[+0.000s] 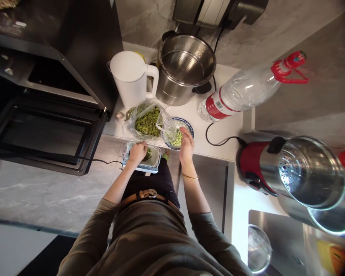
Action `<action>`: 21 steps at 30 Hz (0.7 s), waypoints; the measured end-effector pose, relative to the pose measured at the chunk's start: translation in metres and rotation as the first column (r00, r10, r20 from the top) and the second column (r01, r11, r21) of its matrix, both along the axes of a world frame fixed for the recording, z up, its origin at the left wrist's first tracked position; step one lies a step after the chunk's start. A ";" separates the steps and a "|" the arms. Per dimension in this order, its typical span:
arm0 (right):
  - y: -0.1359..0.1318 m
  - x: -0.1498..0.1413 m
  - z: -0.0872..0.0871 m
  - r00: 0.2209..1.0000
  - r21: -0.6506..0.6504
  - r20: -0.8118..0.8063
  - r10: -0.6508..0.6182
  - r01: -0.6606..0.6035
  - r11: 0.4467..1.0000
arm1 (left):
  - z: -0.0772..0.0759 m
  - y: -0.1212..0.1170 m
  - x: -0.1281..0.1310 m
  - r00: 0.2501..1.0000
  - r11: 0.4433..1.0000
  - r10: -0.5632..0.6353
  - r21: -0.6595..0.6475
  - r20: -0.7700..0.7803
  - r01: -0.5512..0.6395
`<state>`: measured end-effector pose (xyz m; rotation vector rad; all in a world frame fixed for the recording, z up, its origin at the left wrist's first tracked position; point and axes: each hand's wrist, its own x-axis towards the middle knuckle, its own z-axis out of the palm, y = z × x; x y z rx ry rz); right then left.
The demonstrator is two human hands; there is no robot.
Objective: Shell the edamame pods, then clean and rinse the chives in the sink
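Observation:
My left hand hangs over a small light-coloured bin with green scraps in it. Its fingers are curled closed, and what they hold, if anything, is hidden. My right hand is at the right edge of a blue-and-white plate, its fingers stretched out and slightly cupped. Shelled green beans lie on that plate. Between the hands and the white pitcher, a clear plastic bag lies open, full of green bean pods; its edge overlaps the plate.
Behind the bag stand a white pitcher and a steel pot with a steamer insert. A large plastic bottle and a red-and-steel appliance are on the right, near a sink. An oven door hangs open at left.

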<state>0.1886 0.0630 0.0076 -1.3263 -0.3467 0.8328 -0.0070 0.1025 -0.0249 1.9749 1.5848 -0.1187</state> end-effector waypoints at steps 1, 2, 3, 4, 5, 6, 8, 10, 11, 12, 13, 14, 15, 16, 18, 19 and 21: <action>0.000 -0.004 0.002 1.000 0.006 -0.005 0.012 -0.012 1.000 | 0.003 0.011 0.004 0.996 0.992 0.002 0.125 0.087 -0.013; -0.001 -0.010 0.004 1.000 0.013 -0.018 0.026 -0.026 1.000 | 0.006 0.023 0.008 0.990 0.974 0.005 0.225 0.144 -0.037; -0.001 -0.016 0.006 0.998 0.018 -0.037 0.046 -0.046 0.999 | 0.006 0.036 0.013 0.986 0.953 0.018 0.296 0.168 -0.068; -0.002 -0.024 0.008 0.996 0.021 -0.060 0.072 -0.071 0.997 | 0.006 0.050 0.017 0.986 0.937 0.046 0.335 0.158 -0.097; -0.002 -0.031 0.010 0.992 0.021 -0.084 0.097 -0.096 0.995 | 0.005 0.063 0.021 0.989 0.928 0.079 0.352 0.127 -0.120; -0.002 -0.038 0.011 0.987 0.019 -0.106 0.124 -0.123 0.992 | 0.003 0.075 0.025 0.989 0.920 0.113 0.365 0.098 -0.141; -0.003 -0.051 0.012 0.976 0.008 -0.139 0.170 -0.170 0.985 | -0.001 0.094 0.030 0.989 0.921 0.146 0.360 0.036 -0.149; -0.005 -0.061 0.011 0.968 -0.010 -0.155 0.197 -0.201 0.979 | -0.005 0.105 0.032 0.991 0.929 0.129 0.352 -0.021 -0.114; -0.006 -0.064 0.011 0.965 -0.019 -0.158 0.209 -0.215 0.976 | -0.006 0.107 0.031 0.993 0.932 0.112 0.352 -0.043 -0.090; -0.008 -0.067 0.011 0.962 -0.024 -0.161 0.221 -0.228 0.973 | -0.007 0.108 0.030 0.993 0.933 0.099 0.353 -0.059 -0.072; -0.010 -0.070 0.010 0.959 -0.027 -0.165 0.232 -0.239 0.971 | -0.007 0.109 0.028 0.994 0.933 0.091 0.355 -0.065 -0.062; -0.012 -0.071 0.010 0.955 -0.026 -0.169 0.242 -0.250 0.968 | -0.007 0.108 0.026 0.994 0.933 0.089 0.355 -0.060 -0.061; -0.013 -0.073 0.009 0.953 -0.025 -0.174 0.250 -0.258 0.966 | -0.007 0.107 0.023 0.994 0.932 0.095 0.355 -0.045 -0.073; -0.014 -0.074 0.008 0.950 -0.026 -0.181 0.254 -0.263 0.965 | -0.006 0.105 0.021 0.994 0.930 0.109 0.356 -0.017 -0.096; -0.014 -0.074 0.007 0.944 -0.040 -0.203 0.258 -0.272 0.962 | -0.003 0.101 0.015 0.985 0.916 0.151 0.364 0.078 -0.170; -0.013 -0.074 0.005 0.940 -0.050 -0.219 0.262 -0.279 0.959 | 0.000 0.098 0.013 0.973 0.903 0.175 0.370 0.148 -0.219; -0.009 -0.074 0.003 0.925 -0.069 -0.260 0.277 -0.304 0.950 | 0.006 0.091 0.009 0.924 0.869 0.209 0.372 0.322 -0.326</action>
